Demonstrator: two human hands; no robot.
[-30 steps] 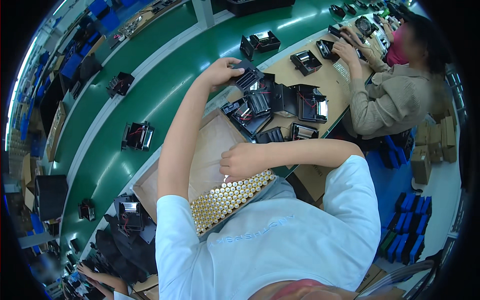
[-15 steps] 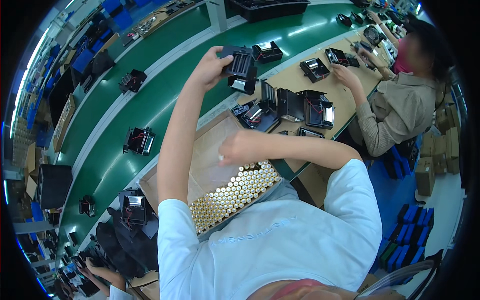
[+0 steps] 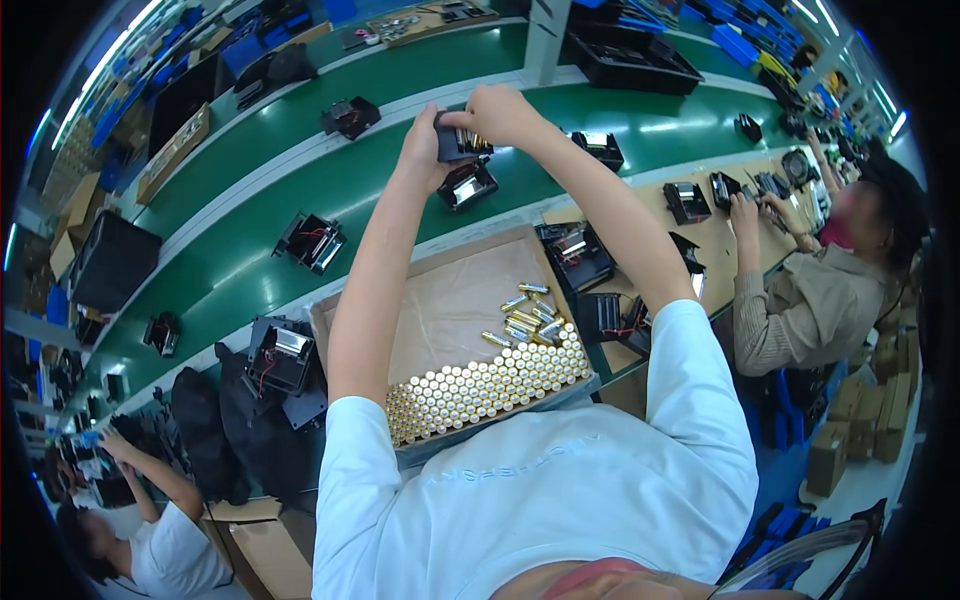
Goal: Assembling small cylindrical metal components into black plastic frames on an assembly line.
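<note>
Black device (image 3: 460,140): small boxy unit w/ gold-coloured cells showing at its open side; held up betw both hands, over green conveyor belt (image 3: 400,190)
L hand (image 3: 422,150): closed on device's left side, fingers wrapped behind it; arm stretched fwd
R hand (image 3: 500,112): curled over device top/right, fingertips pressing at the cell end; gripping
Just below hands: second black unit (image 3: 467,185) w/ shiny window, lying on belt; apart from held one
Below L forearm: shallow cardboard tray (image 3: 455,300); upright batteries (image 3: 480,390) packed in rows along its near edge; a few loose batteries (image 3: 522,315) lying flat just beyond the rows
Right of R forearm: black units (image 3: 575,255) on brown worktop, one w/ red wires
Left of L arm: more black units (image 3: 310,243) on belt, well apart
Far right: co-worker (image 3: 820,290) in beige top, hands on own units; lower left: another person (image 3: 150,530) in white
</note>
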